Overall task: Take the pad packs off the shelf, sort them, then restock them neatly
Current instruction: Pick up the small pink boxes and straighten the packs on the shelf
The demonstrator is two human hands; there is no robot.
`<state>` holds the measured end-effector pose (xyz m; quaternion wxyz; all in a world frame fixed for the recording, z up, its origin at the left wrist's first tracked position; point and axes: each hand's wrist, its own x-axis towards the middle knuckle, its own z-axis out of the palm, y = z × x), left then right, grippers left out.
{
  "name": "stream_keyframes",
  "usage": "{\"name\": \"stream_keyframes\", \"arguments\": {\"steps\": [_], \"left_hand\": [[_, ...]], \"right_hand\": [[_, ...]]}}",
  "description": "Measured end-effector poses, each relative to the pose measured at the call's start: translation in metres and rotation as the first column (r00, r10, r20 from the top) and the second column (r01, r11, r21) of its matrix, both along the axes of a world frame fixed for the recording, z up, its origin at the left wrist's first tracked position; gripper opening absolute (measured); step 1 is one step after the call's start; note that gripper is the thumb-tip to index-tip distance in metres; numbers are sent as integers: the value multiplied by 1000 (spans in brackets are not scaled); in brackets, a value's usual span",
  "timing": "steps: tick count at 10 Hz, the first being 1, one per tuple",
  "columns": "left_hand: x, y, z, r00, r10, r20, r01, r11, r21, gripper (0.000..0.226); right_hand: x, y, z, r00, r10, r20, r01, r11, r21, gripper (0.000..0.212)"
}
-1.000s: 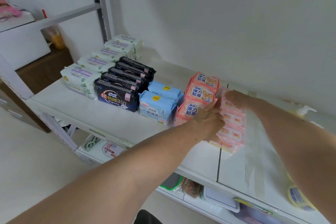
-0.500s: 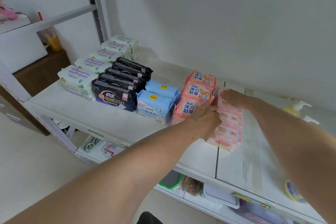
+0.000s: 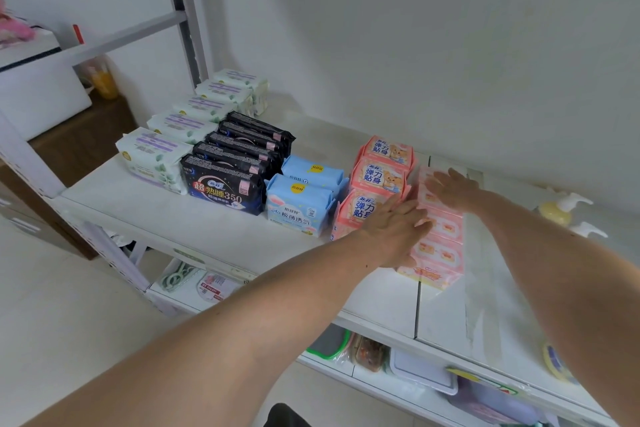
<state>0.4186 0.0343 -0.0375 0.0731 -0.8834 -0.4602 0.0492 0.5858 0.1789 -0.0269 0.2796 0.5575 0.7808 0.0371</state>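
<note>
Pink pad packs (image 3: 440, 246) in row, both hands (image 3: 391, 229) flat against them

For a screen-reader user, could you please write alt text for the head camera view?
Both hands, left hand and right hand, rest with straight fingers on a row of pale pink pad packs on a white shelf. To its left stand rows of darker pink packs, blue packs, black packs and white packs.

A storeroom or small shop's stock corner: a white metal shelf (image 3: 194, 218) against a bare wall carries sorted rows of pad packs (image 3: 225, 184), with food containers (image 3: 424, 371) on the lower shelf.
</note>
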Motion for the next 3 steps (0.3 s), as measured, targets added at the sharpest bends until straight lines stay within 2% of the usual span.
{"name": "stream_keyframes", "arguments": {"steps": [1, 3], "left_hand": [[-3, -4, 8, 1000, 1, 24, 0, 1000, -28, 78], [-12, -14, 26, 997, -19, 80, 20, 1000, -20, 77]], "right_hand": [[-2, -12, 12, 1000, -10, -27, 10, 1000, 3, 49], [-13, -40, 33, 977, -106, -187, 112, 994, 20, 50]]}}
